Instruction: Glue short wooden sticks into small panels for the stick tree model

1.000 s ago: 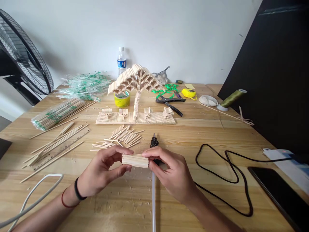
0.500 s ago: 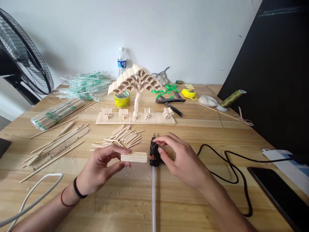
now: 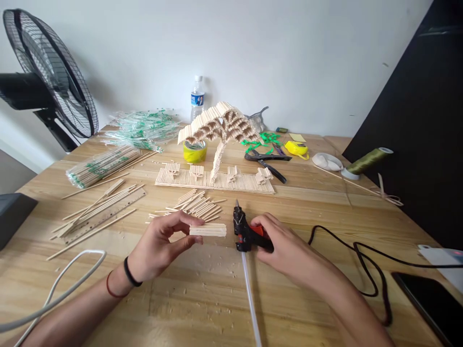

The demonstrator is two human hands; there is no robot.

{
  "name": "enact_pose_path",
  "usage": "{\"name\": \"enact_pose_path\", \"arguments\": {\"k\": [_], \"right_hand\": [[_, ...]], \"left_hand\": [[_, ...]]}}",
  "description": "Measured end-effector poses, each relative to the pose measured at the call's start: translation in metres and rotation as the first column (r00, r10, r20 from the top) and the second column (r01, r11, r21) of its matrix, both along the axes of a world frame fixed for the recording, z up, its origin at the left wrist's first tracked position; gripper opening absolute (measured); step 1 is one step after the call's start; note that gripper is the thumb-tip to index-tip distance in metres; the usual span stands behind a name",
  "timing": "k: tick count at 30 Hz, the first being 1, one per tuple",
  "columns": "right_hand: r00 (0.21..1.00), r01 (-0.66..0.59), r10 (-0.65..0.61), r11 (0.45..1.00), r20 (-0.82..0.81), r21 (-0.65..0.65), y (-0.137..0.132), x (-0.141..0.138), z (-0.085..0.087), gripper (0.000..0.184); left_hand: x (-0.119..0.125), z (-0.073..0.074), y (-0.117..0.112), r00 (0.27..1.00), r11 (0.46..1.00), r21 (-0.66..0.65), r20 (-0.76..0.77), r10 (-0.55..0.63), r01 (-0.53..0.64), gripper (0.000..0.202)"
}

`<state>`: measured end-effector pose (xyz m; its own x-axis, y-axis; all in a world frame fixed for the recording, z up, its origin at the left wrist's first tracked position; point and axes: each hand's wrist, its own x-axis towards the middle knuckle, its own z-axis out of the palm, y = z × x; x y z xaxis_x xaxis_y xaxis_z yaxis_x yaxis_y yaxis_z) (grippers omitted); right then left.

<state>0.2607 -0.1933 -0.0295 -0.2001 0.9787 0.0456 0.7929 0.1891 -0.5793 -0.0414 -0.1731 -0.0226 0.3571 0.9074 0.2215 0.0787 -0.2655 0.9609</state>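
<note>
Stick block (image 3: 214, 230), in front of tree model (image 3: 218, 161): pinched in left hand's (image 3: 159, 246) grip | glue gun (image 3: 247, 236), in front of tree model's right half: handle grasped in right hand's (image 3: 280, 243) grip

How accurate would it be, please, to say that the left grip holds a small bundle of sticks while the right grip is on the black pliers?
Not quite: the right grip is on the black glue gun, as the head view shows. The left grip does hold a small bundle of sticks.
</note>
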Motion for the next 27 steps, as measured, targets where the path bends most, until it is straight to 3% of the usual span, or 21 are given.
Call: {"name": "enact_pose_path", "arguments": {"k": [4, 9, 12, 15, 18, 21, 24, 27], "right_hand": [[0.99, 0.098, -0.089, 0.991, -0.108, 0.088, 0.003, -0.002, 0.012, 0.026], [0.911, 0.107, -0.041, 0.985, -0.41, 0.139, -0.006, -0.014, 0.022, 0.007], [0.843, 0.045, 0.011, 0.995, -0.538, 0.092, -0.018, -0.026, 0.015, 0.021], [0.846, 0.098, -0.03, 0.99, -0.532, 0.1, -0.033, -0.034, -0.002, 0.017], [0.87, 0.172, -0.055, 0.965, -0.49, 0.198, -0.044, -0.036, -0.02, 0.047], [0.886, 0.133, -0.012, 0.964, -0.463, 0.229, -0.049, -0.038, -0.034, 0.051], [0.887, 0.155, -0.025, 0.957, -0.462, 0.245, -0.049, -0.041, -0.04, 0.05], [0.891, 0.108, 0.028, 0.957, -0.452, 0.271, -0.043, -0.042, -0.034, 0.047]], "left_hand": [[0.001, 0.001, 0.001, 0.999, 0.999, -0.025, -0.013, 0.042, -0.042, 0.02], [0.002, 0.004, 0.001, 0.995, 0.998, -0.026, -0.084, 0.063, -0.065, 0.02], [0.003, 0.004, 0.001, 0.991, 0.997, -0.025, -0.119, 0.066, -0.069, 0.02], [0.003, 0.003, -0.001, 0.984, 0.997, 0.025, -0.164, 0.076, -0.073, 0.018], [0.003, 0.001, -0.002, 0.974, 0.991, 0.115, -0.208, 0.09, -0.067, 0.016], [0.004, 0.0, -0.004, 0.967, 0.98, 0.191, -0.238, 0.095, -0.05, 0.015], [0.005, 0.0, -0.005, 0.967, 0.975, 0.221, -0.241, 0.085, -0.031, 0.015], [0.005, 0.001, -0.006, 0.963, 0.972, 0.233, -0.255, 0.081, -0.02, 0.017]]}}
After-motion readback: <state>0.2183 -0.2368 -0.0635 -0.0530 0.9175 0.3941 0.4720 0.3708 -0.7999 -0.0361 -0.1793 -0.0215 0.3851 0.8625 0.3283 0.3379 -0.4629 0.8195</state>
